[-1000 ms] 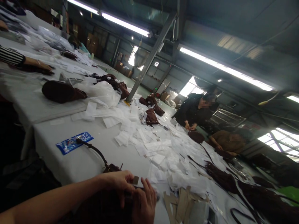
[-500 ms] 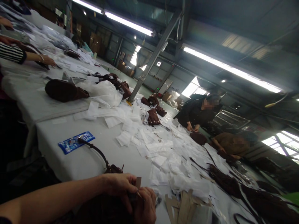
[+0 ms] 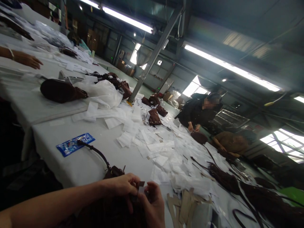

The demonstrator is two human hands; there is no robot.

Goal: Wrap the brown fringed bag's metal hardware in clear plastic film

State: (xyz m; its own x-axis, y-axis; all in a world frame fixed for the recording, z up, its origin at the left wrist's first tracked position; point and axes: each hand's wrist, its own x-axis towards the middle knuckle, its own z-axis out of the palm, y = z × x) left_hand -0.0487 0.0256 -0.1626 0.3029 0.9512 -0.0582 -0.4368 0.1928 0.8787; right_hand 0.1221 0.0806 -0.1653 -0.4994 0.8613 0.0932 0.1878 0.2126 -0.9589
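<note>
At the bottom centre, my left hand (image 3: pixel 127 186) pinches a small brown strip (image 3: pixel 142 183) that sticks up between the two hands. Just below its top is a small white slip (image 3: pixel 141 190), with the thumb of my right hand (image 3: pixel 154 204) against it and the fingers curled around. Beneath both hands lies a dark brown bag (image 3: pixel 115 171), mostly hidden by my forearm and in shadow. Its strap (image 3: pixel 99 153) runs up and left onto the table, its end resting on a blue printed packet (image 3: pixel 68 146).
White paper pieces (image 3: pixel 161 147) cover the middle of the table (image 3: pixel 47 133). Brown-grey card strips (image 3: pixel 187 205) lie right of my hands. More dark bags (image 3: pixel 57 91) lie around. A co-worker's hand (image 3: pixel 27 59) is at left; two people (image 3: pixel 197 110) work across the table.
My right hand's fingers have loosened and lifted, and the white slip now shows by the brown strip. The co-worker's hand at the left has moved left. The view has shifted slightly.
</note>
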